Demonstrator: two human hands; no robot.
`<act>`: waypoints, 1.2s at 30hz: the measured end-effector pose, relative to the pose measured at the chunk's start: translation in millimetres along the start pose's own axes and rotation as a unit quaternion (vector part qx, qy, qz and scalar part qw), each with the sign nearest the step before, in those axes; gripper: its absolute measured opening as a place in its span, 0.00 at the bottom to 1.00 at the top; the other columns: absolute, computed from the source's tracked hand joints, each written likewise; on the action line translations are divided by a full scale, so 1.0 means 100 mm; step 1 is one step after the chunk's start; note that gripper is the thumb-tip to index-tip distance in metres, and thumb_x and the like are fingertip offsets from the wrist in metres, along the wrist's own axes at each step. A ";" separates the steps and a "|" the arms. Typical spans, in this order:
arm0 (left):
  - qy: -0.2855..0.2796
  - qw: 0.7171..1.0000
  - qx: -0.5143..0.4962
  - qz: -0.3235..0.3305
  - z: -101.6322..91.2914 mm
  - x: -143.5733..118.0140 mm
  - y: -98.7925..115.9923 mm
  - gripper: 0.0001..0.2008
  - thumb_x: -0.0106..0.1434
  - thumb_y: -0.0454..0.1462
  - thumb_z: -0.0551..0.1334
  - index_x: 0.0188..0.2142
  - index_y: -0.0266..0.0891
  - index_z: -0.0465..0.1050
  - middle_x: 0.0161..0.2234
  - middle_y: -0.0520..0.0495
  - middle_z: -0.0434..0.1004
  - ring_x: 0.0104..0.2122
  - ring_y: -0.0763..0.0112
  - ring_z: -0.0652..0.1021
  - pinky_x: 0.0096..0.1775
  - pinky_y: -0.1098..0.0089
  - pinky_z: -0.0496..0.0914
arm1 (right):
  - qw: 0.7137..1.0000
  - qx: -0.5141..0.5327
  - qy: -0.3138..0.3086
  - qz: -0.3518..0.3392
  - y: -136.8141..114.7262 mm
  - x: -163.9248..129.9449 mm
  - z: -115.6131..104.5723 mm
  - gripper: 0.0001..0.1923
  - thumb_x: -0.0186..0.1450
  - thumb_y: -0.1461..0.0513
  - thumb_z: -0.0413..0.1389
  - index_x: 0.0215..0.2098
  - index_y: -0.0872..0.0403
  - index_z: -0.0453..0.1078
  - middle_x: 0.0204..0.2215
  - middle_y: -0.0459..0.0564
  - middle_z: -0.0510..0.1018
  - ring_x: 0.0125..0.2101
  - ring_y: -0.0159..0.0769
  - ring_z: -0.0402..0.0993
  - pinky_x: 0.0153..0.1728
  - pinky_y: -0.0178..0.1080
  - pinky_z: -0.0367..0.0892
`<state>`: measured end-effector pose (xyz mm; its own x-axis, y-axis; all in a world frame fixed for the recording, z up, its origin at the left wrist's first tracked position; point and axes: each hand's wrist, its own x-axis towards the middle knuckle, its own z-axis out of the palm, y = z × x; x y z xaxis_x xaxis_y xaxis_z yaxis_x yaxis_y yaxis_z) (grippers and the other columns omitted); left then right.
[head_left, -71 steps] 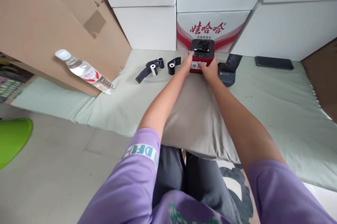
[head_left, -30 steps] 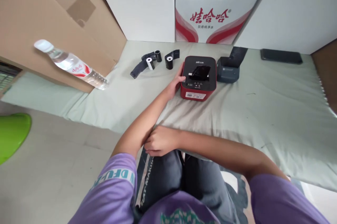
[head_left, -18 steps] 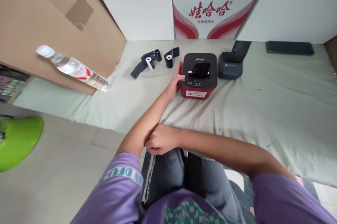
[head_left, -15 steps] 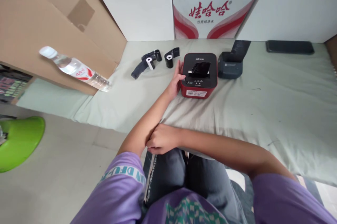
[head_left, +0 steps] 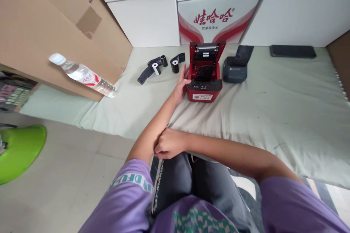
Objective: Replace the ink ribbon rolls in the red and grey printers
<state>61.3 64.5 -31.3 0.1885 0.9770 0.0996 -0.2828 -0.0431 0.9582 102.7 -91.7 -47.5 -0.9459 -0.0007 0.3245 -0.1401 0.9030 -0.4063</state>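
Observation:
A small red and black label printer (head_left: 204,86) sits on the pale green mat (head_left: 273,116), its lid standing open and upright at the back. My left hand (head_left: 182,83) rests against the printer's left side, fingers on its casing. My right hand (head_left: 168,144) lies curled near my lap, touching my left forearm and holding nothing. Left of the printer lie two black rolls with white cores (head_left: 175,64) (head_left: 155,69).
A dark grey printer (head_left: 234,70) sits right of the red one. A black phone (head_left: 292,51) lies at the back right. A water bottle (head_left: 83,75) leans by a cardboard box (head_left: 54,32). White cartons (head_left: 213,18) line the back. A green object (head_left: 19,151) is on the floor.
The red printer's lid, closed half a second ago, now stands open. Earlier both hands drew the printer nearer; my right hand then withdrew to my lap.

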 end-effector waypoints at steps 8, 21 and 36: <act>-0.017 0.998 -0.068 -0.008 -0.02 0.00 -0.01 0.51 0.56 0.44 0.66 0.77 0.51 0.50 0.79 0.51 0.51 0.79 0.53 0.53 0.77 0.56 0.49 | 1.000 -0.010 0.001 0.006 0.00 0.00 0.02 0.16 0.71 0.58 0.55 0.30 0.52 0.80 0.30 0.49 0.87 0.30 0.36 0.80 0.31 0.42 0.54; -0.023 0.999 -0.012 0.035 -0.02 0.00 0.01 0.49 0.52 0.50 0.69 0.72 0.45 0.62 0.76 0.45 0.60 0.78 0.49 0.56 0.76 0.55 0.55 | 0.993 -0.081 -0.039 0.083 -0.30 0.11 0.09 0.15 0.70 0.61 0.55 0.34 0.56 0.83 0.29 0.55 0.87 0.30 0.41 0.83 0.26 0.41 0.54; 0.021 0.912 0.382 0.146 -0.13 0.29 0.43 0.12 0.69 0.40 0.63 0.47 0.40 0.82 0.49 0.42 0.86 0.50 0.63 0.83 0.51 0.66 0.74 | 0.994 -0.052 -0.015 0.098 -0.20 0.10 0.06 0.18 0.73 0.57 0.53 0.32 0.55 0.82 0.30 0.54 0.88 0.29 0.38 0.82 0.26 0.40 0.54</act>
<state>42.8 94.1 9.3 0.1698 0.9072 0.3849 0.4262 -0.4198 0.8013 94.3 -112.0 -40.9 -0.9604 0.1678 0.2224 0.0765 0.9265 -0.3683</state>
